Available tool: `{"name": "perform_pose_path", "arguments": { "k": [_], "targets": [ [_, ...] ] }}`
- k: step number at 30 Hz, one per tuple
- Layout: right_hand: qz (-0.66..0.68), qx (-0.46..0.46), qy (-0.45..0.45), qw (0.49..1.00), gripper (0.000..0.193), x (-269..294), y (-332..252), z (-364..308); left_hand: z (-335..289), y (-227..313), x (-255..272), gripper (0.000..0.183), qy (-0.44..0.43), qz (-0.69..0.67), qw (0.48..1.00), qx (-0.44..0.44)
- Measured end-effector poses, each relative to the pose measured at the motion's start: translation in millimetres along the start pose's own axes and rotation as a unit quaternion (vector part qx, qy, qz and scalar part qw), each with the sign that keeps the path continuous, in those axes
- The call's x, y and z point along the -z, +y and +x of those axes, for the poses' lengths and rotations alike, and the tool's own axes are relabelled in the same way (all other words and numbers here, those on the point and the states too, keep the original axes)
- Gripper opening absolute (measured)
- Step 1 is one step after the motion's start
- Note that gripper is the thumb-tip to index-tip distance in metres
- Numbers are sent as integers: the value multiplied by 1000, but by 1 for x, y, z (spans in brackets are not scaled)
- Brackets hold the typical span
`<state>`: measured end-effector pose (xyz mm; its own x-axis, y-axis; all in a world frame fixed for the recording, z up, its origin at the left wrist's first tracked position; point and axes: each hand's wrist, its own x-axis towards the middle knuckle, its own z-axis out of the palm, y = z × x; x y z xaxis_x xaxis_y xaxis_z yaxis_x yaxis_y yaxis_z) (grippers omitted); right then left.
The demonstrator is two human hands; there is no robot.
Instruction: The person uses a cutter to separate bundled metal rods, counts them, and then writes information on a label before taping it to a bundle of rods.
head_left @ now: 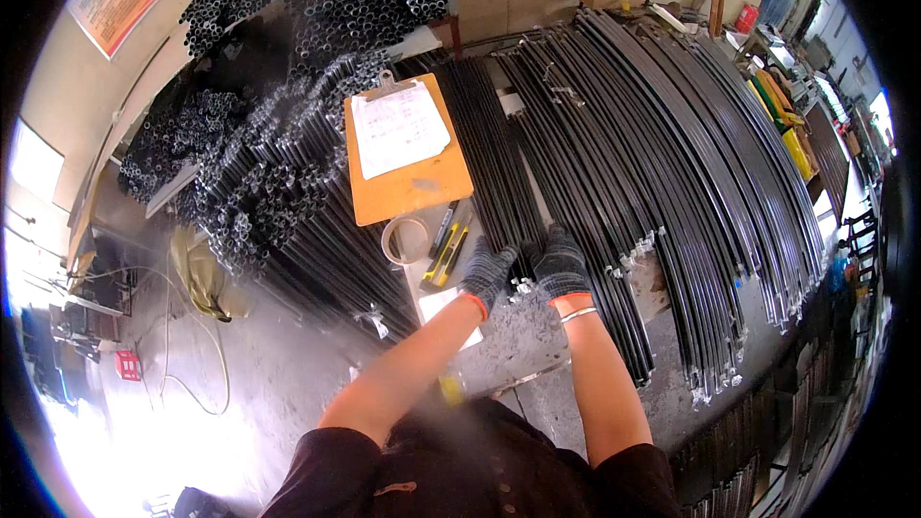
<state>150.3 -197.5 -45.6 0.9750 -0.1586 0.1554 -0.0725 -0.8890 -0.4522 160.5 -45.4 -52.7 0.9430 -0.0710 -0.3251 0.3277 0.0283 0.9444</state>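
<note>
Black rod bundle: begins between the two hands, shows pale tips at the near end, and runs lengthwise away from the body, toward a point between 11 and 12 o'clock.
Left hand: gloved in dark knit; comes in from 7 o'clock and overlaps the bundle's left edge; looks slightly nearer to the rods.
Right hand: gloved alike; comes in from 5 o'clock, flanks the right side of the near end, fingers pointing to 12.
Finger state: kept apart, one hand per side, not pressed together; impossible to tell gripping from mere resting, with fingertips hidden among dark rods.
Clipboard: lies at 10 to 11 o'clock, bearing a white sheet.
Tape roll and yellow cutter: lie between 9 and 10 o'clock, cutter just beside the left hand.
Wide rod row: spreads from 1 to 4 o'clock.
Tube stack: rises at 10 o'clock.
</note>
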Motion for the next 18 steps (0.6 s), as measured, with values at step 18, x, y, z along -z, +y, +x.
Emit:
{"name": "perform_pose_path", "arguments": {
  "k": [18],
  "targets": [
    [276, 26, -328, 903, 63, 60, 7, 25, 4, -2, -17, 16, -118, -197, 969, 96]
  ]
}}
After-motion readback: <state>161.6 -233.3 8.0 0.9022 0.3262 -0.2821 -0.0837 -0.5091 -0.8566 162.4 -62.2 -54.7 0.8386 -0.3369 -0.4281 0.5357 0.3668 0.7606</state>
